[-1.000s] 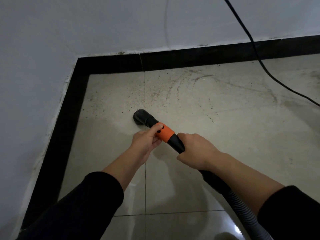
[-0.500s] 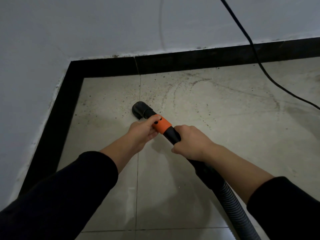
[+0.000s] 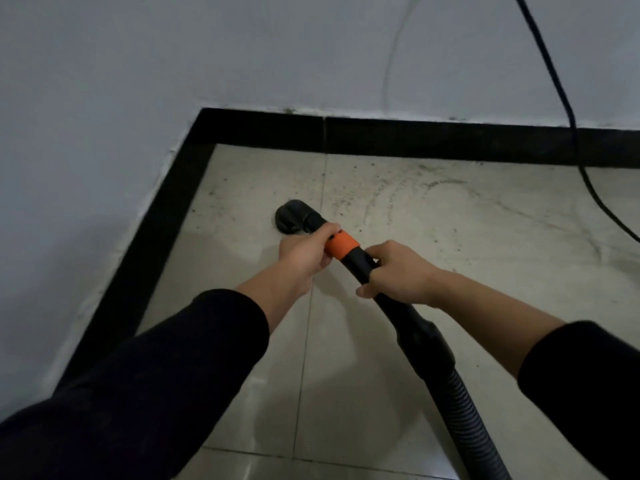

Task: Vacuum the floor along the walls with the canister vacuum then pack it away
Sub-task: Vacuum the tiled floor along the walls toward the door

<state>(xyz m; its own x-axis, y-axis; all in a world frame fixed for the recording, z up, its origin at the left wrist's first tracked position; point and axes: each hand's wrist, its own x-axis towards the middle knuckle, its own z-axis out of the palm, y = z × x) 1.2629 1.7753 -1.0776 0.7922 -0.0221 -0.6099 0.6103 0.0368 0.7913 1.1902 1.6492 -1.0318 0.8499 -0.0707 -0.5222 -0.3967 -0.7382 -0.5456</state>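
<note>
The vacuum nozzle (image 3: 294, 219), a short round head in matte black, sits mouth-down on the floor (image 3: 467, 258) in the corner of the room, near the left skirting and well short of the far one. It bends into a black tube (image 3: 358, 266) that carries a bright orange collar (image 3: 341, 247) just behind the bend. Further back the tube thickens into a smooth black cuff and then becomes a ribbed hose (image 3: 465, 414), which runs off the lower right edge of the view.

The left hand (image 3: 303, 259) grips the tube at the front edge of the collar, its fingers (image 3: 327, 233) curled over the top. The right hand (image 3: 396, 273) holds the tube just behind the collar, fingers wrapped around it and thumb underneath. The two hands lie close together with the collar between them. Both forearms are bare, with dark sleeves (image 3: 173, 368) pushed up above the wrists.

The floor is pale glossy tile with thin grout lines. Dark specks (image 3: 346, 199) and curved sweep marks lie on it between the nozzle and the far wall (image 3: 242, 57). A black skirting (image 3: 433, 140) edges the floor on both walls and meets at the corner. A black power cord (image 3: 550, 74) hangs down the white wall at the right, crosses the skirting and trails over the tile to the right edge.
</note>
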